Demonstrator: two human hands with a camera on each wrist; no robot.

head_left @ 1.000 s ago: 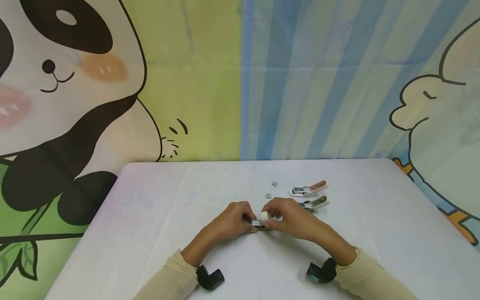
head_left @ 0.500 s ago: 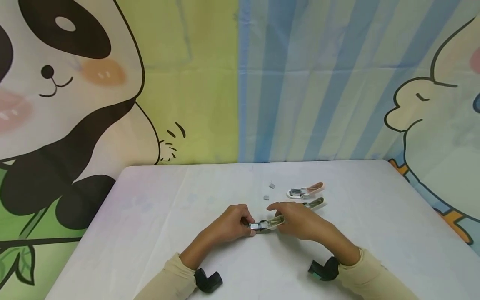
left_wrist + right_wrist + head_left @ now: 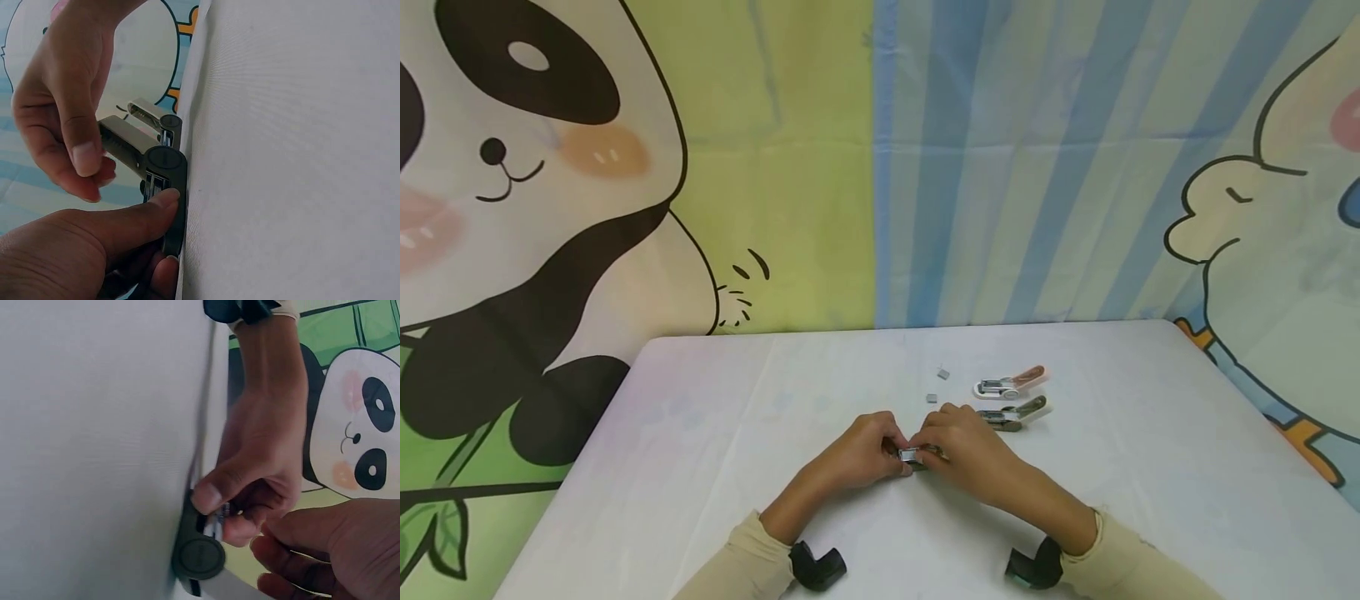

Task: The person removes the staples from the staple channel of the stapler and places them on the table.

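In the left wrist view my left hand [image 3: 75, 250] grips a dark green stapler [image 3: 174, 219], its thumb on the metal staple channel. The stapler's lighter top arm [image 3: 122, 140] stands raised from the round hinge. Close over it is my right hand [image 3: 75, 100], fingers bent and thumb pointing down; whether they pinch anything is hidden. From the right wrist, the fingers of my right hand [image 3: 337, 544] are close to those of my left hand [image 3: 262, 456]. In the head view both hands meet at the stapler [image 3: 910, 456] low over the table.
A second green stapler [image 3: 1011, 415] and a pink-and-white one [image 3: 1009, 383] lie opened to the right on the white table [image 3: 737, 467]. Two small grey pieces [image 3: 943, 374], resembling staple strips, lie left of them. A printed curtain [image 3: 820, 208] hangs behind.
The stapler's top arm has swung up and open. My right hand has let go of that arm and moved left, to the channel by my left fingers. My left hand keeps its hold.
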